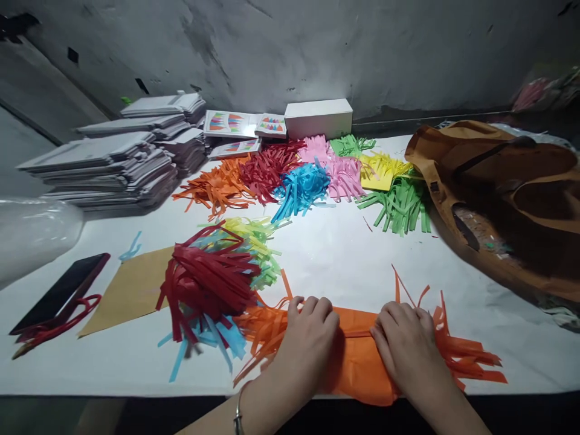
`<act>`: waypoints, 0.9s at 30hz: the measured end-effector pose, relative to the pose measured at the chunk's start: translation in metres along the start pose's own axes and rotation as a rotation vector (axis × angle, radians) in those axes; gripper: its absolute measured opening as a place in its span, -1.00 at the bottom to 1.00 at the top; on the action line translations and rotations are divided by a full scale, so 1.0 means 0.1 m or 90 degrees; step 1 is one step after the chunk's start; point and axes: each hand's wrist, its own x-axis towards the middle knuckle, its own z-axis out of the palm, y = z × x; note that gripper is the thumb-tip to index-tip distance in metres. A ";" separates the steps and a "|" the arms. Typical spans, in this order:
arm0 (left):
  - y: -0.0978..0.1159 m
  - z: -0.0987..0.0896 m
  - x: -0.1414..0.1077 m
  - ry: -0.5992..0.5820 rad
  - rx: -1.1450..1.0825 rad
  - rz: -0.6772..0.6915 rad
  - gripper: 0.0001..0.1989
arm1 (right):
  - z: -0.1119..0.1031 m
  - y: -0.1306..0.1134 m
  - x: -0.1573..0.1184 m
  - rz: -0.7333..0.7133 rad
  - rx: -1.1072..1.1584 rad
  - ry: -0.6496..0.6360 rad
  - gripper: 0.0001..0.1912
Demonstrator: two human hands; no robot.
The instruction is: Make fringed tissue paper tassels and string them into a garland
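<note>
An orange sheet of tissue paper (365, 368) with fringed strips at both ends lies at the table's front edge, a raised fold running across its middle. My left hand (306, 338), with a bracelet at the wrist, has curled fingers pressed on the fold's left part. On the right part my right hand (405, 341) grips the fold with bent fingers. Fringe spreads out beyond both hands. Left of my left hand, a dark red fringed bundle (211, 278) rests over light blue strips (226, 338) and yellow-green fringe (254, 241).
Behind are several coloured fringed bundles (303, 184), a white box (318, 121) and stacked white packets (113, 163). A brown bag (498, 199) stands right. Left lie brown paper (131, 290), a phone (58, 293), red-handled scissors (67, 320) and a white roll (36, 235).
</note>
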 end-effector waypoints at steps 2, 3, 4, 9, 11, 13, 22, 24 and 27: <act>0.00 0.03 -0.02 0.027 0.006 0.086 -0.93 | 0.01 0.00 -0.02 -0.005 0.043 0.027 -0.75; 0.01 0.04 -0.02 0.037 0.005 0.125 -0.94 | 0.01 -0.01 -0.03 -0.017 0.060 0.042 -0.74; 0.02 0.04 -0.01 0.044 0.008 0.152 -0.93 | 0.02 -0.02 -0.04 -0.040 0.068 0.056 -0.72; 0.00 -0.04 0.20 -0.031 0.052 0.193 -0.85 | 0.05 -0.10 -0.06 -0.198 0.005 0.058 -0.70; -0.04 -0.11 0.26 -0.055 0.033 0.178 -0.86 | 0.06 -0.13 -0.03 -0.221 -0.049 0.054 -0.68; -0.07 -0.16 0.23 -0.022 -0.001 0.191 -0.89 | 0.07 -0.15 0.03 -0.238 -0.077 0.070 -0.62; -0.04 0.09 -0.14 0.049 -0.075 0.218 -0.75 | -0.27 0.30 0.25 -0.055 -0.001 0.235 -0.83; -0.07 0.18 -0.10 0.078 -0.055 0.180 -0.70 | -0.42 0.60 0.16 -0.005 -0.066 0.331 -0.84; -0.13 0.23 -0.02 0.087 -0.039 0.145 -0.67 | -0.72 1.14 -0.21 0.124 -0.200 0.441 -0.77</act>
